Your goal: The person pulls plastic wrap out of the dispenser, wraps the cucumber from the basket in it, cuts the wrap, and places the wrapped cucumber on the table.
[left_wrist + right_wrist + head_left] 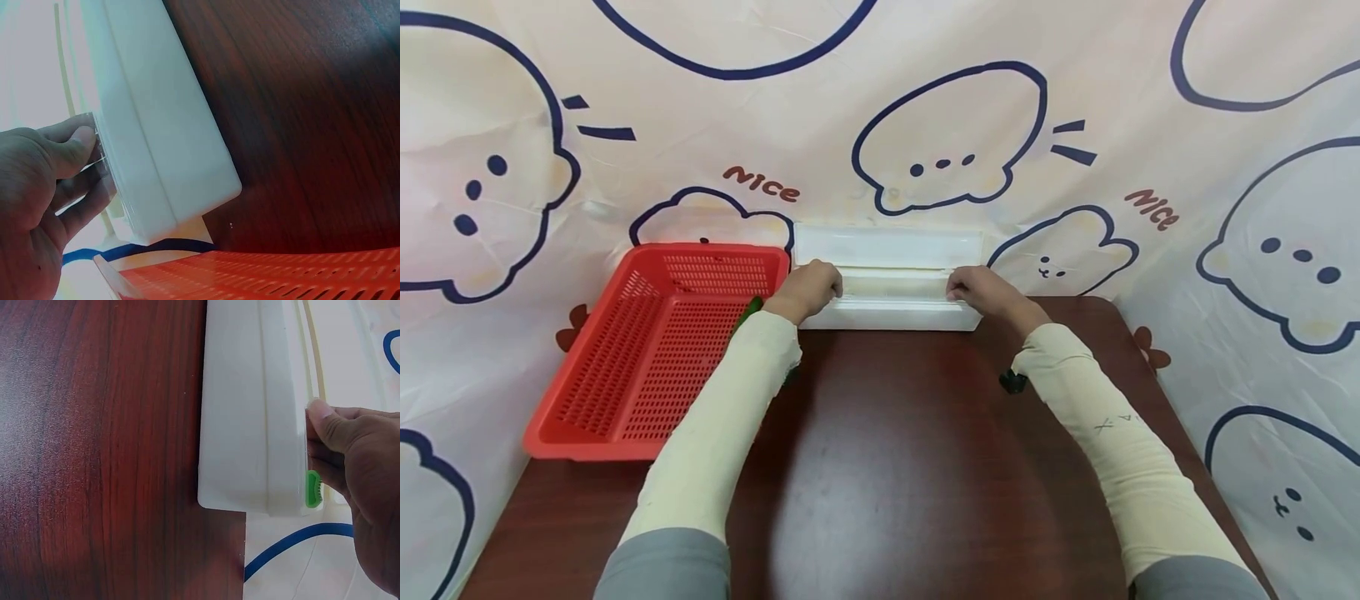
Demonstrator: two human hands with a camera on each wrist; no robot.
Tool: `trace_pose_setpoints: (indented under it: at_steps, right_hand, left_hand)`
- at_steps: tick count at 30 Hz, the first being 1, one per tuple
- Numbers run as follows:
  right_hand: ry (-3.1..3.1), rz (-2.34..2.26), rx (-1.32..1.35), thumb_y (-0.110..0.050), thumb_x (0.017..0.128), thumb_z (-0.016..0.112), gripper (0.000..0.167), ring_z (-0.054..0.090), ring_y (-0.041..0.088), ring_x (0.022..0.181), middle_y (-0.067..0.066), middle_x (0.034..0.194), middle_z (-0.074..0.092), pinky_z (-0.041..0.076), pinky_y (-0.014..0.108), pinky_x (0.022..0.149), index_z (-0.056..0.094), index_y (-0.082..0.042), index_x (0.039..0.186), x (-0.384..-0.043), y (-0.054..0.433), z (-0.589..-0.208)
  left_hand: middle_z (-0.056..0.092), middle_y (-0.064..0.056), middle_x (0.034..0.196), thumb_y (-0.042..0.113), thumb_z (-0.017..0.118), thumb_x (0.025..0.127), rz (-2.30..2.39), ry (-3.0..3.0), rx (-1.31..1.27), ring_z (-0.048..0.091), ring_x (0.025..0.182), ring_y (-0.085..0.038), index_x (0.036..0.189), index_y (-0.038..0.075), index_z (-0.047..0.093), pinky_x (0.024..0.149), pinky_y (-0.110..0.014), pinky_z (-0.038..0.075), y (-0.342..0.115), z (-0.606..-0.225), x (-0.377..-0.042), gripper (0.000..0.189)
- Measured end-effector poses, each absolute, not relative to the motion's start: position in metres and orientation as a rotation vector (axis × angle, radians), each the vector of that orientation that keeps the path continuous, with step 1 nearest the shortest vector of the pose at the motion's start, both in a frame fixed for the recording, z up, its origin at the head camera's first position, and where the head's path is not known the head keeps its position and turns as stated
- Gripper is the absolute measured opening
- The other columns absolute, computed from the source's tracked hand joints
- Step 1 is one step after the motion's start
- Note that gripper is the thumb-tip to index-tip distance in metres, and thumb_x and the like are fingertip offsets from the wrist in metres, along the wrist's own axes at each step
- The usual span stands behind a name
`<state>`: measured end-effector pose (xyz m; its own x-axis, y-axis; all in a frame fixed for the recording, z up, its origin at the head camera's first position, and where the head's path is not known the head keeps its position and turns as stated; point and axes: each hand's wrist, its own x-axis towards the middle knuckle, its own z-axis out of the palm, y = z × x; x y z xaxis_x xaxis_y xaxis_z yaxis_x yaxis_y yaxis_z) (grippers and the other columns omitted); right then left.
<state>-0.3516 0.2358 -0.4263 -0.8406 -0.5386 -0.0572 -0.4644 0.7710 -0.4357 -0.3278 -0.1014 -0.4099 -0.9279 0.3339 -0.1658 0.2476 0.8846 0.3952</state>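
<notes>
Here at the bottom of the frame my pale sleeves (711,433) reach up over the brown tabletop (895,467), with the red basket (542,440) sitting over at the left. Up to the centre now: my left hand (808,292) pinches, thumb against fingers, on what looks like clear film (893,287), and my right hand (988,292) pinches it too, just right of centre, thumb and fingers closed together. I'd call this the gripping step, both ends of the film's edge taken. The next move, I reckon, calls for an even, level pull so neither side slips. Right there mid-frame is the white box (891,318), a green tab (314,489) near its end by my right hand. Beyond stands the raised lid (887,246), against the patterned backdrop (820,117).
</notes>
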Motion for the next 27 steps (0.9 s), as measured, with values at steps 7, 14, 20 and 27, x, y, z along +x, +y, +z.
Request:
trace_pose_setpoints:
  at_steps: [7, 14, 20, 27]
  right_hand:
    - [2.805, -0.615, -0.707, -0.03, 0.101, 0.065, 0.026, 0.06, 0.024, 0.098, 0.009, 0.11, 0.068, 0.051, 0.041, 0.087, 0.068, -0.008, 0.114, -0.346, 0.211, -0.423]
    - [2.884, -0.498, -0.75, -0.045, 0.1, 0.063, 0.045, 0.063, 0.025, 0.115, 0.008, 0.123, 0.066, 0.053, 0.042, 0.099, 0.066, -0.008, 0.126, -0.342, 0.16, -0.422]
    - [2.932, -0.305, -0.766, -0.042, 0.099, 0.066, 0.045, 0.065, 0.025, 0.114, 0.01, 0.123, 0.066, 0.055, 0.04, 0.096, 0.065, -0.007, 0.128, -0.344, 0.123, -0.425]
    - [2.905, -0.331, -0.742, -0.036, 0.1, 0.067, 0.037, 0.067, 0.025, 0.108, 0.009, 0.117, 0.069, 0.055, 0.039, 0.093, 0.07, -0.007, 0.123, -0.349, 0.113, -0.427]
  left_hand:
    - [0.068, -0.015, 0.133, 0.001, 0.059, 0.1, 0.504, 2.853, 0.439, 0.062, 0.113, -0.03, 0.131, 0.006, 0.068, 0.108, -0.047, 0.05, -0.096, -0.412, -0.333, 0.033]
    - [0.068, -0.015, 0.129, 0.008, 0.056, 0.103, 0.522, 2.859, 0.405, 0.062, 0.109, -0.029, 0.13, 0.004, 0.065, 0.106, -0.047, 0.051, -0.096, -0.413, -0.338, 0.03]
    - [0.069, -0.016, 0.125, 0.011, 0.055, 0.103, 0.528, 2.86, 0.433, 0.062, 0.106, -0.03, 0.128, 0.003, 0.065, 0.104, -0.046, 0.052, -0.097, -0.412, -0.337, 0.028]
    - [0.071, -0.016, 0.12, 0.012, 0.055, 0.103, 0.502, 2.872, 0.467, 0.063, 0.101, -0.028, 0.123, 0.002, 0.066, 0.099, -0.043, 0.054, -0.099, -0.411, -0.337, 0.025]
